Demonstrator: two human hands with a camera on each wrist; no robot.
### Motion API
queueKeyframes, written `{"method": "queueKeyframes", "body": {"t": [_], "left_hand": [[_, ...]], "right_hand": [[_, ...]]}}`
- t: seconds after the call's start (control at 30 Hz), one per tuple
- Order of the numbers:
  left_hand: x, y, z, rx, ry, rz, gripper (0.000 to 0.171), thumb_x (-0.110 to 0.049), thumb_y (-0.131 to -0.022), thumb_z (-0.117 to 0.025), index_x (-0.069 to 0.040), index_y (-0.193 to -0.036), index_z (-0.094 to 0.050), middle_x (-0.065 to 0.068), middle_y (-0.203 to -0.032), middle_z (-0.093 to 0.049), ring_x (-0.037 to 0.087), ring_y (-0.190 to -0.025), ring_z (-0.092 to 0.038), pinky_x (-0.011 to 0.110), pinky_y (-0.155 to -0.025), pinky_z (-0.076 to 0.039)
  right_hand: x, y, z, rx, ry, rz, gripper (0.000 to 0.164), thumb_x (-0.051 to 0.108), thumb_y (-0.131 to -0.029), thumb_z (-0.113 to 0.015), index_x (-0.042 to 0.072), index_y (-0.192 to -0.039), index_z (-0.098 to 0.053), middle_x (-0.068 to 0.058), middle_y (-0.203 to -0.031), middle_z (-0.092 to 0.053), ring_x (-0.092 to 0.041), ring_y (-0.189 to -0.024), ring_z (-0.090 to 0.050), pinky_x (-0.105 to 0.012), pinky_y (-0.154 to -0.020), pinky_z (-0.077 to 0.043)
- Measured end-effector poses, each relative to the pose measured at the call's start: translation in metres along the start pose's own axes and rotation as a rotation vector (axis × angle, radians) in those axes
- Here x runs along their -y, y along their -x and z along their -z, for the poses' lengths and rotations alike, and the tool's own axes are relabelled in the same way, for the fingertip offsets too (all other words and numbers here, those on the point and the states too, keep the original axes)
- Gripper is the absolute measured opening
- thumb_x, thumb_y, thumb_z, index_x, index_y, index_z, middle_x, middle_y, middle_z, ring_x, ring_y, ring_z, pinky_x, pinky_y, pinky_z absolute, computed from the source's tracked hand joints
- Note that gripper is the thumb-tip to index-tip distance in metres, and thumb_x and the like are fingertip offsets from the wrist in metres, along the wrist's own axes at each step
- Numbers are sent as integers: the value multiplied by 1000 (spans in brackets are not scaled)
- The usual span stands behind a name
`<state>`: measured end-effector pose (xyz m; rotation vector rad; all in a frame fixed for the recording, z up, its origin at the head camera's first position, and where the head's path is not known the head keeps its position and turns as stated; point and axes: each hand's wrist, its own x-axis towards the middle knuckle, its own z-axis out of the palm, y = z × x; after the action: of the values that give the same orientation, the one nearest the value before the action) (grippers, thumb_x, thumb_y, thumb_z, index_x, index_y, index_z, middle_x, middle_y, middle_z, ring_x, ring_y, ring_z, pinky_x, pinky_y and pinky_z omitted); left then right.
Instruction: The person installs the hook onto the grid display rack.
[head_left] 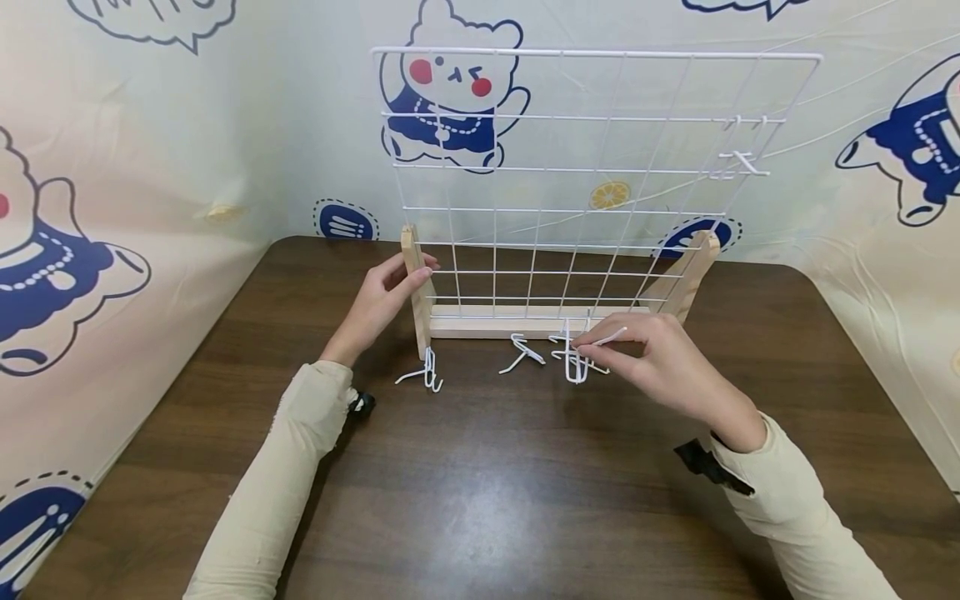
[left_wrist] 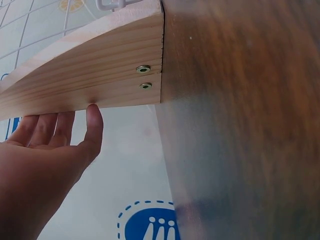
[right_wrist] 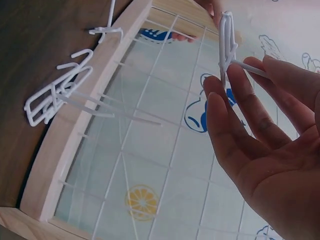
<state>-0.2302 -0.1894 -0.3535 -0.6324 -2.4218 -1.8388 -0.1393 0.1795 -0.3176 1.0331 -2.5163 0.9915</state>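
Observation:
A white wire grid panel stands upright in a wooden base with two wooden side pieces. My left hand holds the edge of the left side piece, its fingers partly hidden behind the wood; the left wrist view shows the thumb against that edge. My right hand pinches a white wire hook by its prong, raised above the table near the base. Below and behind it more white hooks lie by the base bar. Another hook lies farther left.
One hook sits on the brown table by the left side piece. Another white hook hangs at the grid's upper right. A printed cloth with cartoon bears encloses the table behind and at the sides.

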Motion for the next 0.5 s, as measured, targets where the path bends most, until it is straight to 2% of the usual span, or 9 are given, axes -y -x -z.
{"method": "queueKeyframes", "body": {"t": [0.17,0.37,0.5], "left_hand": [[-1,0,0,-3,-7,2,38,-22,-102,-56,2,-131,-57,19,-132,-59,26,-120,-55,52,-106,-41],[-1,0,0,-2,-6,5,38,-21,-103,-56,3,-131,-56,19,-132,-59,30,-122,-54,52,-106,-41],[-1,0,-1,-4,-8,7,37,-22,-103,-55,3,-131,-56,19,-132,-59,29,-122,-54,52,-106,-41]], "right_hand": [[3,-1,4,-63,-5,46,20,0,-83,-77,14,-97,-80,10,-95,-75,-13,-96,-69,-13,-89,-45],[6,-2,6,-119,10,112,20,-4,-83,-75,10,-96,-80,6,-98,-75,-13,-99,-68,-14,-90,-45],[10,-1,7,-178,14,102,21,-4,-83,-76,10,-98,-80,4,-99,-74,-13,-98,-67,-14,-88,-45]]}}
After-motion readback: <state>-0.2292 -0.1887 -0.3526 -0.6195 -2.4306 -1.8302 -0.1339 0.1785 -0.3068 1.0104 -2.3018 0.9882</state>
